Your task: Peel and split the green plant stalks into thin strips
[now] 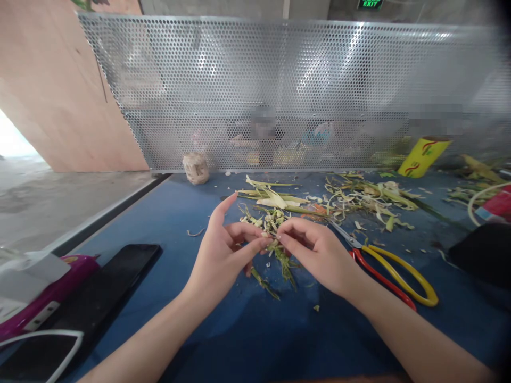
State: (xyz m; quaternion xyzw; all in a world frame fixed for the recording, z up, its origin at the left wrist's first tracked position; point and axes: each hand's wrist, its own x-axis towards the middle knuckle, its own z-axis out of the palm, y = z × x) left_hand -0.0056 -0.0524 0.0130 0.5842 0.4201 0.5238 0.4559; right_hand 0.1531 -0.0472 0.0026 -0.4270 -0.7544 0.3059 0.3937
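Over the middle of the blue table, my left hand point(223, 247) pinches a small pale piece of plant between thumb and fingertips, its index finger raised. Meeting it tip to tip, my right hand point(315, 247) is closed in a pinch on the same small piece, which the fingertips mostly hide. Just behind and below the fingers lie small whitish-green plant bits point(273, 215) and green sprigs point(285, 266). Farther back are long pale-green leaf strips point(275, 198). Beside my right wrist rest scissors point(383, 260) with one yellow and one red handle, blades toward the plant bits.
A perforated metal screen point(239, 80) borders the table's back. Shredded peelings point(371, 197) lie at the back right near a tilted yellow roll point(425, 157). A tape-wrapped lump point(195, 168) stands back left. A black phone point(107, 298) and a purple power strip point(43, 314) with a white cable occupy the left.
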